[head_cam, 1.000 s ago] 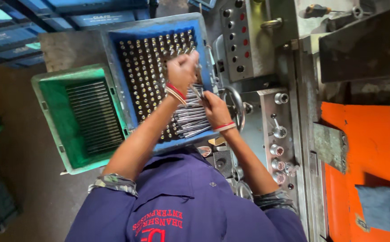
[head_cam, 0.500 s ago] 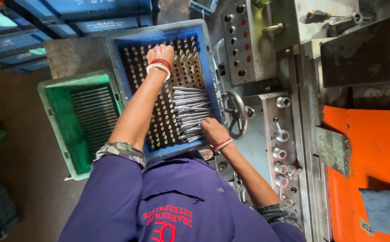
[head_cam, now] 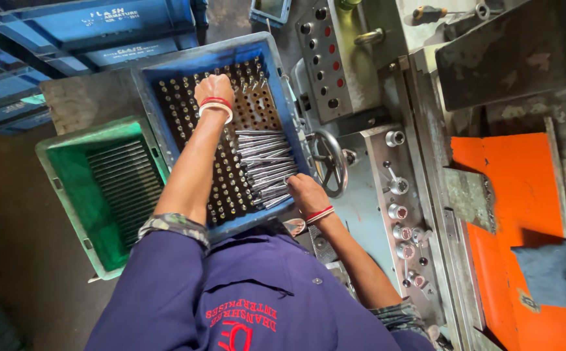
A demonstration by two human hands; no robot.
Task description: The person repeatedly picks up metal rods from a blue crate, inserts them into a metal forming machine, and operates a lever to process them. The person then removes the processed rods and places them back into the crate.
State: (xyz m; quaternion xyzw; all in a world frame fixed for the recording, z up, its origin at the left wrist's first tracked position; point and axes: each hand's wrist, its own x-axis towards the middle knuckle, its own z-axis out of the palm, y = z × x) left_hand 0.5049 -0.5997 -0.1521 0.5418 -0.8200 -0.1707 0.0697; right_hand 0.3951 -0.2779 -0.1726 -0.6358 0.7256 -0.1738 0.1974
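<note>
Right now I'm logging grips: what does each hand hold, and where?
The right hand grips the loose metal rods at their near ends. The left hand reaches into the blue crate; its hold cannot be told.

Blue crate [head_cam: 159, 91]; green crate [head_cam: 68, 188]; silver rods [head_cam: 263, 159]; orange tray [head_cam: 523, 214].

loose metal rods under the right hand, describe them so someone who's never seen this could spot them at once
Start at the blue plastic crate beside the grey machine's black handwheel. Inside, a dark perforated tray holds metal pins standing upright in its holes. The bundle of shiny metal rods lies flat on that tray along the handwheel side, touched by the right hand; unlike the upright pins, these lie sideways.
</note>
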